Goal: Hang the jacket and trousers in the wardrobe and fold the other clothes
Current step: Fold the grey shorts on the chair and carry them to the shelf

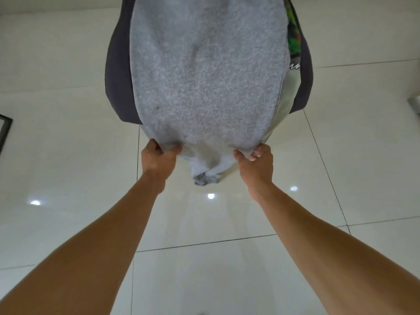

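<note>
A grey fleecy garment [206, 69] lies spread over a dark grey cushioned seat [118, 83] at the top centre. My left hand [158, 159] grips its near left corner and my right hand [255, 162] pinches its near right corner. Between my hands a ribbed cuff or hem [206, 178] of the garment hangs down over the seat's front edge. Under the grey garment, at its right side, a pale green garment with a green printed picture [293, 42] shows partly; the rest of it is hidden.
Glossy cream floor tiles [227, 219] with dark grout lines fill the lower view and both sides. A dark-framed object [4, 130] sits at the left edge. A small metallic object [414, 105] shows at the right edge.
</note>
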